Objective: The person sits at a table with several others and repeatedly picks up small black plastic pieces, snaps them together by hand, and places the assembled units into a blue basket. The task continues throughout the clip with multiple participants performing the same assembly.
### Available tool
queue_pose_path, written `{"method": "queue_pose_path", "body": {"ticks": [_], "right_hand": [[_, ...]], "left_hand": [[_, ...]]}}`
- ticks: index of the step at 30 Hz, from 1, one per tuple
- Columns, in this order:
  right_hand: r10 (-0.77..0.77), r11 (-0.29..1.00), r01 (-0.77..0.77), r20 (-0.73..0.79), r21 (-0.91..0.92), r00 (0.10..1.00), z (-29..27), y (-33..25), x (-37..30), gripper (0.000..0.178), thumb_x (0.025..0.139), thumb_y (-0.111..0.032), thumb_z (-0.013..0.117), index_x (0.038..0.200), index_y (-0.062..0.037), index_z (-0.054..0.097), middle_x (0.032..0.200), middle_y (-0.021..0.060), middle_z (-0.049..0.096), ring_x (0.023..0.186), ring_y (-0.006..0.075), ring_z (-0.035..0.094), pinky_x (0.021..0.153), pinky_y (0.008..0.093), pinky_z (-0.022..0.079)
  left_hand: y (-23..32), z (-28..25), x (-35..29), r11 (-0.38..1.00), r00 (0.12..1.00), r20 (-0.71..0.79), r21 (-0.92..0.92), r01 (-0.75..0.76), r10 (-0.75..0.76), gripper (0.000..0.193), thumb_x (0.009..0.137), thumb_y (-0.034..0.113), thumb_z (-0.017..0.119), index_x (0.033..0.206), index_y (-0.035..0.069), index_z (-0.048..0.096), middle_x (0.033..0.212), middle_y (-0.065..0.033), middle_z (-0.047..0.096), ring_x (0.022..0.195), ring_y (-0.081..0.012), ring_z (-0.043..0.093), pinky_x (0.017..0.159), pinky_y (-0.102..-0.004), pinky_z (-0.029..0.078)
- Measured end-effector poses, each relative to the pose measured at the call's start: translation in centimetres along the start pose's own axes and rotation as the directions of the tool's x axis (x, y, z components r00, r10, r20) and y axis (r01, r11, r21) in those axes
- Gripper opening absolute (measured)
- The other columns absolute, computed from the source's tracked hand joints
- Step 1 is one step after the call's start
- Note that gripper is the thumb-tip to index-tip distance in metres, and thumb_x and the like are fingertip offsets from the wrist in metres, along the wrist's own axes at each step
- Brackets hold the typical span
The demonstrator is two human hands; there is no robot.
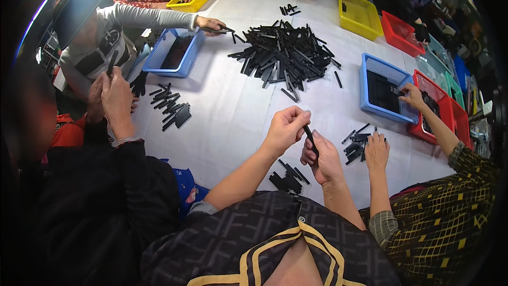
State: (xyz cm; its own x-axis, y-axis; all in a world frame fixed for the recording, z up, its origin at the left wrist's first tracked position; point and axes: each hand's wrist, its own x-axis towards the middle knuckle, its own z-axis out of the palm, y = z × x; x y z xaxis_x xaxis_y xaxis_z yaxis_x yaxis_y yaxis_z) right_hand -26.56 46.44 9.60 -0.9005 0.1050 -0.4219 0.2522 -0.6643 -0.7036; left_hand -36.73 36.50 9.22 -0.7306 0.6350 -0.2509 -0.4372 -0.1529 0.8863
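Between my two hands, above the near side of the table, is a slim black stick-like piece (311,136). My left hand (286,130) pinches its upper end with thumb and fingers. Lower down, my right hand (324,159) wraps round the same piece, hiding part of it. A small pile of black pieces (288,178) lies on the table just below my hands. Farther off, in the middle of the table, rises a large heap of similar black pieces (288,55).
A white-covered table (227,111) bears blue baskets (177,53) (389,87), yellow baskets (360,16) and red baskets (436,92) round its edge. Co-workers sit close on both sides; one's hand (377,151) rests on a small pile at my right. Another pile (172,107) lies left.
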Motion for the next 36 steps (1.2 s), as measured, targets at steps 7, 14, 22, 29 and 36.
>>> {"method": "queue_pose_path", "body": {"ticks": [7, 14, 22, 29, 36], "right_hand": [[-0.001, 0.998, -0.002, 0.054, 0.058, 0.999, -0.8, -0.9, -1.3, 0.033, 0.095, -0.03, 0.036, 0.071, -0.0086, 0.042, 0.049, -0.0021, 0.033, 0.043, 0.0105, 0.032, 0.05, 0.0264, 0.033], [0.097, 0.981, -0.115, 0.12, 0.157, 0.988, -0.3, -1.4, -2.8, 0.034, 0.095, -0.032, 0.038, 0.071, -0.0078, 0.043, 0.05, -0.0013, 0.034, 0.045, 0.0113, 0.034, 0.051, 0.0268, 0.035], [0.152, 0.966, -0.197, 0.249, 0.167, 0.957, -0.9, -1.2, -3.9, 0.035, 0.096, -0.029, 0.034, 0.072, -0.0052, 0.045, 0.052, 0.0039, 0.043, 0.047, 0.0158, 0.043, 0.054, 0.0299, 0.04], [0.126, 0.978, -0.162, 0.248, 0.131, 0.961, -1.4, -1.4, -4.2, 0.038, 0.096, -0.029, 0.034, 0.076, -0.0015, 0.051, 0.057, 0.0088, 0.051, 0.052, 0.0192, 0.051, 0.055, 0.03, 0.042], [0.128, 0.99, -0.135, 0.173, 0.034, 0.977, -0.9, -1.2, -3.7, 0.04, 0.096, -0.03, 0.034, 0.079, -0.0002, 0.054, 0.06, 0.0092, 0.054, 0.055, 0.0181, 0.053, 0.055, 0.028, 0.044]], "left_hand": [[1.5, -0.6, -0.7, 0.996, 0.998, -0.059, -0.09, -0.01, 0.004, 0.024, 0.092, 0.026, 0.049, 0.087, 0.003, 0.056, 0.053, 0.0002, 0.044, 0.042, -0.0055, 0.036, 0.038, -0.0186, 0.025], [-0.1, 1.5, -2.2, 0.993, 0.988, 0.147, -0.111, -0.03, 0.047, 0.02, 0.09, 0.02, 0.052, 0.084, 0.001, 0.056, 0.055, 0.0039, 0.042, 0.046, -0.0016, 0.033, 0.041, -0.0166, 0.023], [0.0, 1.1, -2.4, 0.973, 0.998, 0.031, -0.226, 0.057, -0.051, 0.021, 0.089, 0.018, 0.054, 0.077, 0.002, 0.055, 0.053, 0.004, 0.04, 0.042, -0.0026, 0.031, 0.037, -0.0171, 0.022], [0.3, 1.1, -2.4, 0.953, 0.997, 0.004, -0.292, 0.074, -0.076, 0.022, 0.088, 0.02, 0.056, 0.075, 0.002, 0.055, 0.052, 0.0038, 0.038, 0.041, -0.0028, 0.031, 0.036, -0.0167, 0.023], [0.0, 1.6, -2.4, 0.962, 0.996, -0.049, -0.268, 0.057, -0.073, 0.022, 0.086, 0.019, 0.06, 0.071, 0.004, 0.053, 0.052, 0.0031, 0.041, 0.04, -0.0023, 0.032, 0.035, -0.0165, 0.022]]}}
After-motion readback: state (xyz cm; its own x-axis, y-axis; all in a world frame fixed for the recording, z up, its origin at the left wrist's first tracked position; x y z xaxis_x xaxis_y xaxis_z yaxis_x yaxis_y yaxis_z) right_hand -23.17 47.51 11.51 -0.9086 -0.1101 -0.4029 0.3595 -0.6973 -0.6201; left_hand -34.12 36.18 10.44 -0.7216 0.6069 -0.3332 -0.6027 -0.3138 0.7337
